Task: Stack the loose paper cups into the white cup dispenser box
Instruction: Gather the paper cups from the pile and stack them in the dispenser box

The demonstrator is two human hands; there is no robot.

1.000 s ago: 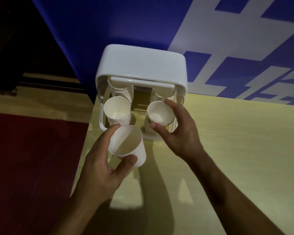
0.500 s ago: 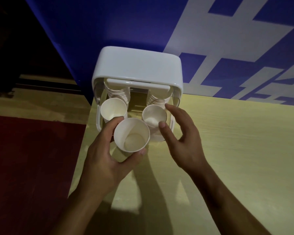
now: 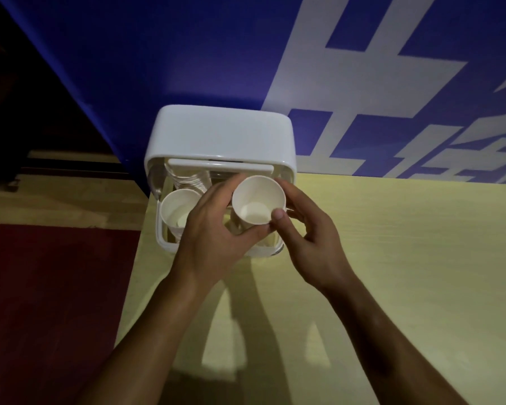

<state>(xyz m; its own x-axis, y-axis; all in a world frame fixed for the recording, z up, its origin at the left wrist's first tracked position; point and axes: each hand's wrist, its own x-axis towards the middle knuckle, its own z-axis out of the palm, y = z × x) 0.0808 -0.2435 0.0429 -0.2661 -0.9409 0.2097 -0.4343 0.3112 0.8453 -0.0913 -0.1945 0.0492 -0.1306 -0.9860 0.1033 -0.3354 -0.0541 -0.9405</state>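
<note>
Right now your left hand (image 3: 216, 232) is wrapped round the loose white paper cup (image 3: 259, 203), mouth up, over the right side of the white rounded plastic cup dispenser box (image 3: 219, 135). The box sits at the back-left corner of the pale yellow wood surface (image 3: 392, 258). Your right hand (image 3: 310, 238) is tucked in close, thumb tip on the near rim, forefinger along the far side, so both hands are clamped on the one cup. Whatever's in the box's right side is hidden under it, so can't tell if you're lined up.

Risks, imo:
- Let go off-centre & it'll prob. sit crooked w/o nesting.
- Squeeze too hard & the thin wall may buckle or go oval, then stick.
- The stack of white paper cups (image 3: 180, 209) in the left side is just beside your left knuckles; a nudge could tilt it.
- Box is near the surface edge, so a hard push down may shift it.
</note>
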